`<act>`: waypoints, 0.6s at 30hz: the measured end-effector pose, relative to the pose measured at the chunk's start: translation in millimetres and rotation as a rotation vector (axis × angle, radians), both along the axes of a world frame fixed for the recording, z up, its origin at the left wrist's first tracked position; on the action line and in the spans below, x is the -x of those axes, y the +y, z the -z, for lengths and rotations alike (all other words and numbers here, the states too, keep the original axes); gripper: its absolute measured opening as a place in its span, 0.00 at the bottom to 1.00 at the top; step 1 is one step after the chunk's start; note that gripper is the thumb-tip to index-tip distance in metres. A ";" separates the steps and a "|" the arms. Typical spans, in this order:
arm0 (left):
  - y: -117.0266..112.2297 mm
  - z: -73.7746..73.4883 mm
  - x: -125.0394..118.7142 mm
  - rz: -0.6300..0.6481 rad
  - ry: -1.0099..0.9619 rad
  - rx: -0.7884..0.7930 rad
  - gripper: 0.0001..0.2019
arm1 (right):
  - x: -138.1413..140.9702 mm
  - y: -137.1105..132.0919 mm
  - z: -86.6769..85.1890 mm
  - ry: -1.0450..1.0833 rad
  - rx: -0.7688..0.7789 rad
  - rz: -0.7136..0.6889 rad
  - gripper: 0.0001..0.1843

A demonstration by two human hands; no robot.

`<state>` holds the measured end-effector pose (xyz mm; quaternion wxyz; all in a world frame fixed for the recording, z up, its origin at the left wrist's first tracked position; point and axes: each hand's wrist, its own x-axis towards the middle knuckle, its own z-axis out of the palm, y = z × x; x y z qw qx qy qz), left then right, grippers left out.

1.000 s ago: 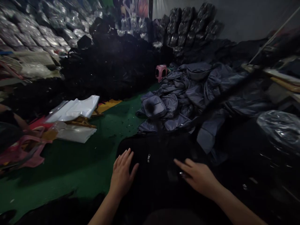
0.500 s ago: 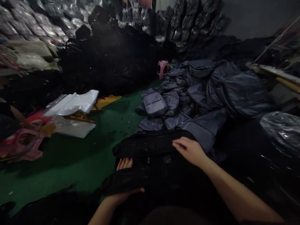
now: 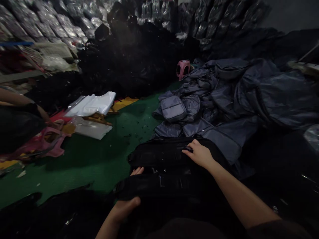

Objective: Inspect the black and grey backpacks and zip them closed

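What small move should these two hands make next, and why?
Probably pull the near black section toward the body with the left hand: its thumb lies in front and fingers behind, while the right hand is at the far black section.

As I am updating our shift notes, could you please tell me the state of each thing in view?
Black fabric bag, near and far parts separated by a gap; zip state unclear
Left hand, gripping the near part
Right hand, fingers bent around the far part
Slack grey fabric bags, heaped
Distant pink plastic stool, upright
White plastic sheets, lying loosely flat
Shiny plastic-wrapped bundles, stacked
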<state>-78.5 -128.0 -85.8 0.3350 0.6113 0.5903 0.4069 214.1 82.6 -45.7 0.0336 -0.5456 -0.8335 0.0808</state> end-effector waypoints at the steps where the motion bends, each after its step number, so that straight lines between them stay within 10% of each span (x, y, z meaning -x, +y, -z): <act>1: -4.1 -4.2 -1.0 -0.040 -0.110 0.024 0.37 | -1.4 0.2 0.5 0.014 -0.003 0.001 0.22; 5: -17.4 -13.8 -2.5 -0.302 -0.449 0.172 0.28 | -5.7 0.2 4.9 0.072 -0.003 0.013 0.18; 9: -22.0 -12.4 10.5 -0.583 -0.377 0.251 0.24 | -7.4 -1.2 9.4 0.114 -0.008 0.007 0.17; 18: 9.9 -37.6 37.2 -0.402 0.169 -0.009 0.18 | -5.2 -3.4 10.1 0.116 -0.006 0.010 0.18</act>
